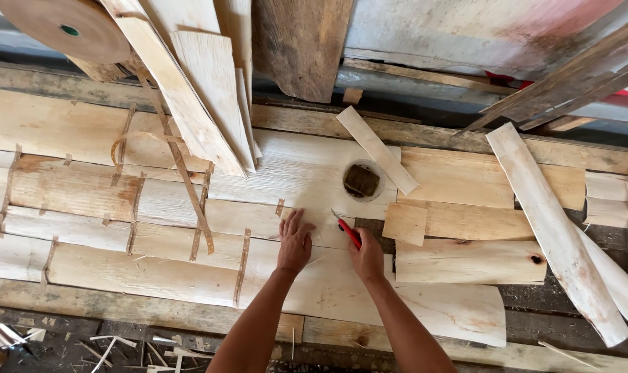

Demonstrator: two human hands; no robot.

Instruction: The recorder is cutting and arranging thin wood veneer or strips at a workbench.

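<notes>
Veneer (307, 186), pale sheets laid flat across the bench, joined by brown tape strips (243, 266). Left hand (295, 242): fingers spread, palm pressed flat on the veneer. Right hand (366, 257): just right of the left, closed around a red-handled knife (348, 233), blade tip on the veneer. Round tin (362, 180): above the right hand, under a loose slat (377, 150). Tape roll (65, 27): far upper left of the tin.
</notes>
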